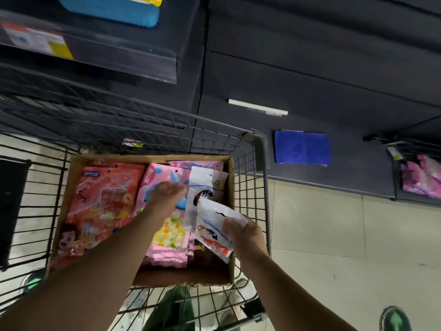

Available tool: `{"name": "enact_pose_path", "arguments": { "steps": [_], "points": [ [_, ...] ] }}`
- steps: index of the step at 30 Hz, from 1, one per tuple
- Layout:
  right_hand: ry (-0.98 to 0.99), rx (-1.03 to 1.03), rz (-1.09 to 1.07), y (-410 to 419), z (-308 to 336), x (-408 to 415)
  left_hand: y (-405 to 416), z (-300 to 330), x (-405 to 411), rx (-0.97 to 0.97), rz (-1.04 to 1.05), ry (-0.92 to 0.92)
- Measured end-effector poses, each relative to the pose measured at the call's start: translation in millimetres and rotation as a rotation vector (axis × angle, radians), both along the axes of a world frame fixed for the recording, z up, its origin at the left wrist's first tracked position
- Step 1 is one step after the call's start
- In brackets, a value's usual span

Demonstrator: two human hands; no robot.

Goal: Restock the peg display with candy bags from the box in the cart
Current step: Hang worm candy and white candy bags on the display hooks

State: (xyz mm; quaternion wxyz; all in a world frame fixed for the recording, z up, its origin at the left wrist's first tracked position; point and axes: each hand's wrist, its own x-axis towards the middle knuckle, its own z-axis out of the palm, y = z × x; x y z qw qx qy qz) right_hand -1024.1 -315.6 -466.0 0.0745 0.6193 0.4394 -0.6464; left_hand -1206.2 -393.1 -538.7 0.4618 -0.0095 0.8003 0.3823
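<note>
Head view looks down into the cart (260, 163), where the cardboard box (230, 187) sits at frame centre. Picking is the step in hand: the right hand (243, 231), lower right of centre, grips a white candy bag (214, 225) by its edge, fingers curled round it, tilted above the box's right side. The left hand (164, 194) reaches forward over the pink bags (167, 232), fingers bent toward a second white bag (202, 187); whether it has a hold I cannot tell. Next probably calls for lifting the bags clear and turning to the pegs (381, 139) at the right edge.
</note>
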Motion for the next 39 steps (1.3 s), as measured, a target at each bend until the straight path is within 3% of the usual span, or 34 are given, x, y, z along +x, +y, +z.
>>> {"name": "enact_pose_path", "arguments": {
  "steps": [2, 6, 11, 17, 25, 30, 34, 39],
  "points": [
    [-0.028, 0.013, 0.039, -4, -7, 3, 20, -15, -5, -0.031, -0.015, 0.078],
    [-0.033, 0.092, 0.069, -7, -9, 6, 44, -40, -6, -0.063, -0.045, -0.107],
    [0.005, 0.106, 0.069, -6, 3, 10, 37, -34, 6, -0.067, -0.072, -0.093],
    [0.217, 0.189, 0.039, 8, 46, 14, 23, 51, 8, 0.100, -0.158, 0.007],
    [0.402, 0.308, -0.107, 64, 155, 46, 57, 204, 39, 0.452, -0.213, 0.115],
    [0.502, 0.492, -0.210, 114, 223, 144, 118, 278, 120, 0.636, -0.299, 0.187],
    [0.531, 0.639, -0.339, 154, 269, 260, 179, 345, 245, 0.719, -0.445, 0.164],
    [0.470, 0.805, -0.571, 183, 309, 415, 252, 381, 409, 0.845, -0.650, 0.054]
  ]
}}
